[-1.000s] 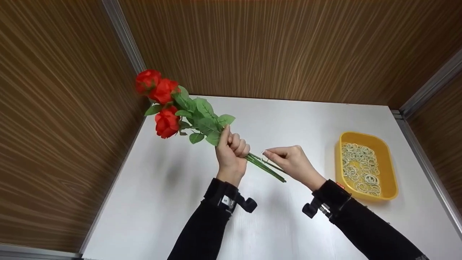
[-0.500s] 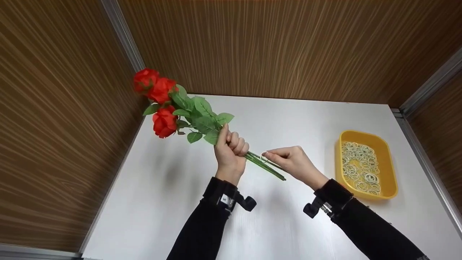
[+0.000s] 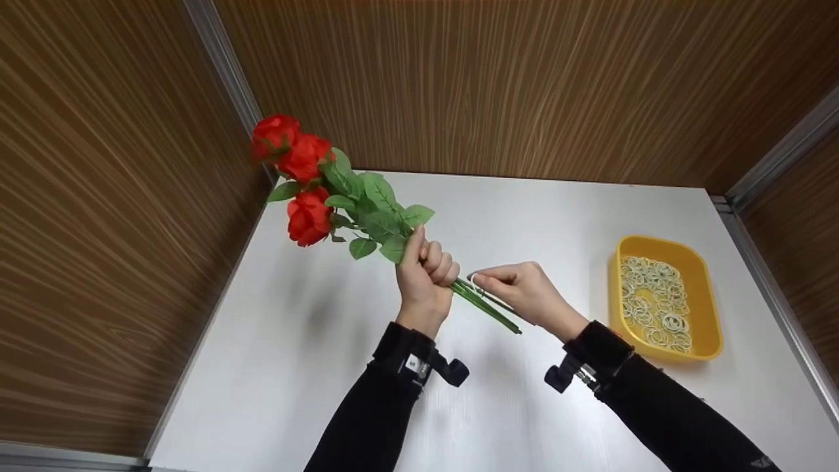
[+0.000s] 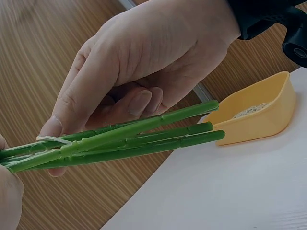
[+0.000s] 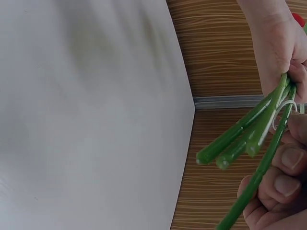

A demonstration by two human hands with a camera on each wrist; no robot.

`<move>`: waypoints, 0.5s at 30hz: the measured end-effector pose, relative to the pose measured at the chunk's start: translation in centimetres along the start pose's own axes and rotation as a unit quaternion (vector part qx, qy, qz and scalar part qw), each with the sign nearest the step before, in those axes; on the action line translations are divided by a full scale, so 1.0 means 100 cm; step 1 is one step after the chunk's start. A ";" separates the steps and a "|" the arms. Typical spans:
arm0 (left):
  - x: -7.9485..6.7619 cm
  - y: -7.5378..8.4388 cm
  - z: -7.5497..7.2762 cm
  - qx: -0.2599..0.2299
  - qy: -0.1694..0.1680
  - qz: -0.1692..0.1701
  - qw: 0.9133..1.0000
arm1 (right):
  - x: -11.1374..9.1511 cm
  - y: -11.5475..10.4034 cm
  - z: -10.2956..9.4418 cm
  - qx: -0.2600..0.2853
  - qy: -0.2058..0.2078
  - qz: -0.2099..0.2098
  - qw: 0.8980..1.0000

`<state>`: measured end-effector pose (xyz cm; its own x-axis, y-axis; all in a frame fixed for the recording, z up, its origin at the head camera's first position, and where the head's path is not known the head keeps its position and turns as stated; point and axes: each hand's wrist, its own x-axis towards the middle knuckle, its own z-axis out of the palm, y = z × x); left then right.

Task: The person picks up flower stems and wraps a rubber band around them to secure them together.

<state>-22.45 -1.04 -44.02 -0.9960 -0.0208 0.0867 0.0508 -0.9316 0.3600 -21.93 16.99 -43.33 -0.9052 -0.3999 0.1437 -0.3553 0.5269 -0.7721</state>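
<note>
My left hand (image 3: 426,282) grips a bunch of red roses (image 3: 309,216) by the green stems (image 4: 144,126), just below the leaves (image 3: 380,223). The blooms point to the upper left, and the bare stem ends stick out to the lower right. Close by, my right hand (image 3: 527,292) pinches a thin white rubber band (image 5: 283,106) between thumb and index finger. The right wrist view shows the band looped at one stem, near the left fist; how many stems it encircles I cannot tell. That stem passes in front of the right hand's curled fingers, apart from the other stem ends.
A yellow box (image 3: 708,314) holding many pale rubber bands (image 3: 655,301) stands on the white table (image 3: 511,406) at the right. Brown wood-grain panels (image 3: 472,92) wall in the back and both sides. Both wrists carry black camera straps (image 3: 403,354).
The roses and my left hand have shifted slightly right, the blooms also upward. My right hand has edged left with the rubber band, nearer the left fist.
</note>
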 end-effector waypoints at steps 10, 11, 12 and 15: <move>-0.002 -0.002 -0.003 0.026 -0.018 -0.006 0.999 | 0.003 -0.005 0.002 0.004 0.005 -0.009 1.000; -0.002 -0.002 -0.003 0.028 -0.018 -0.007 0.999 | 0.003 -0.005 0.002 0.003 0.008 -0.010 1.000; -0.002 -0.002 -0.003 0.030 -0.018 -0.008 0.999 | 0.003 -0.006 0.002 0.002 0.012 -0.010 1.000; -0.002 -0.001 -0.004 0.041 -0.019 -0.011 0.999 | 0.003 -0.007 0.000 -0.005 0.028 -0.024 0.999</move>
<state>-22.29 -1.09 -44.39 -0.9935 0.0155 0.1128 0.0357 -0.8986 0.4373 -21.95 16.48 -42.72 -0.8985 -0.3828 0.2149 -0.4009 0.5158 -0.7571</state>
